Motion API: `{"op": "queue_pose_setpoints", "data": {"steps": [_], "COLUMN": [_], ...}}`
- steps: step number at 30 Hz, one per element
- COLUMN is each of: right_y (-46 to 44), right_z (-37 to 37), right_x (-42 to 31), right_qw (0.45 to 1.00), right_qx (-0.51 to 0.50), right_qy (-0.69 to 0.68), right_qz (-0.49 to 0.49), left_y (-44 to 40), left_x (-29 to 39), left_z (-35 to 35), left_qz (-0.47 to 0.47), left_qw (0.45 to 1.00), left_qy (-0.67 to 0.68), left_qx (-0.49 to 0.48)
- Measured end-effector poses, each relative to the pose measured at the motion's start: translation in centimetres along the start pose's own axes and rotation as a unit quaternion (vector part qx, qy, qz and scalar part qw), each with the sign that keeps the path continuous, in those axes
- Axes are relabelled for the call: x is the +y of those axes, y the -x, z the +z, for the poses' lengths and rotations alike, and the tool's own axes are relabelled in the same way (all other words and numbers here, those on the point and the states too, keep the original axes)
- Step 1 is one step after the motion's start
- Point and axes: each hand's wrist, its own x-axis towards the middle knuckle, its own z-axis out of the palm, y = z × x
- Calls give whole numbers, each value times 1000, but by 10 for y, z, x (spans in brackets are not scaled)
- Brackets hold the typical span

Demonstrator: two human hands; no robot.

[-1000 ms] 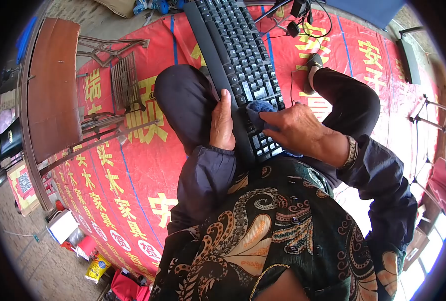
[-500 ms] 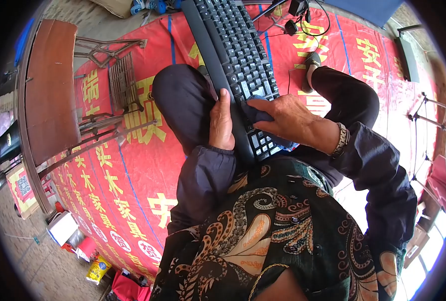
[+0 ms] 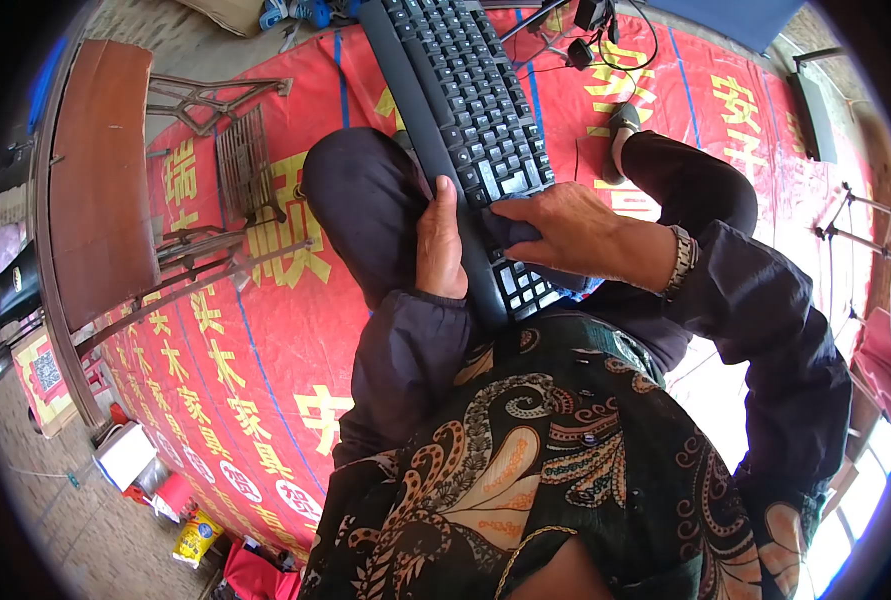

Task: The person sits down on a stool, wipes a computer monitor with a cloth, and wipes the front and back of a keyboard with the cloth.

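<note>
A black keyboard (image 3: 478, 117) lies slantwise across my lap, its near end close to my belly and its far end beyond my knees. My left hand (image 3: 440, 245) grips its left long edge, thumb along the top and the other fingers hidden underneath. In my right hand (image 3: 575, 230) is a dark blue cloth (image 3: 508, 232), pinched between thumb and fingers and pressed on the keys near the lower end. Part of a blue patterned fabric (image 3: 577, 287) shows below my right hand, beside the keyboard.
Beneath me spreads a red sheet with yellow characters (image 3: 265, 390). A brown wooden bench (image 3: 105, 180) and a metal rack (image 3: 248, 165) stand at the left. Black cables (image 3: 605, 45) lie ahead; a tripod (image 3: 850, 230) is at the right. A yellow packet (image 3: 197, 537) lies lower left.
My right hand and the cloth have shifted very slightly over the keys, and my right forearm has swung a little outward. The left hand keeps its grip on the keyboard.
</note>
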Motion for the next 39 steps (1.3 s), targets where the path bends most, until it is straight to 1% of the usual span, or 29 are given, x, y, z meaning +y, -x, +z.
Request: {"op": "queue_pose_setpoints", "data": {"steps": [2, 7, 9, 15, 17, 21, 23, 26, 30, 32, 33, 35, 36, 39], "right_y": [-2, -1, 0, 0, -2, -2, -2, -3, 0, 7, 16, 38, 51, 80], "right_z": [-1, -8, -7, -3, 2, 5, 5, 3, 5, -3, -7, -20, -17, -15], "right_x": [1, -2, -4, 0, 6, 10, 11, 9, 8, -1, -6, -23, -21, -20], "right_qw": [998, 995, 994, 996, 998, 996, 998, 998, 999, 999, 999, 999, 999, 999], "right_qx": [-34, -53, -62, -55, -14, -15, 8, -18, -7, 17, 18, -14, 11, 34], "right_qy": [-25, -40, -38, -29, -39, -66, -59, -60, -49, -33, -33, 39, 34, 33], "right_qz": [39, 70, 84, 61, 42, 61, 16, 31, 19, -25, -26, 29, 4, 6], "left_y": [0, -2, -1, -2, -3, -3, -5, -4, -3, -4, -4, -1, 0, 4], "left_x": [1, 1, 1, 0, -4, -2, -3, -3, -1, -3, -5, -1, 1, 4], "left_z": [-1, -2, 1, 0, -3, -3, -5, -3, -3, -5, -7, -1, 1, 3], "left_qz": [-7, -25, -8, -7, -10, -14, -15, -15, -9, -14, -20, -29, -37, -33], "left_qw": [1000, 1000, 1000, 1000, 1000, 999, 1000, 1000, 1000, 1000, 1000, 999, 997, 999], "left_qy": [0, 12, -10, -12, -12, -17, -13, -7, -13, -11, -8, -25, -43, -27], "left_qx": [1, -2, 25, 25, 20, 23, 22, 25, 26, 24, 23, 36, 48, 34]}}
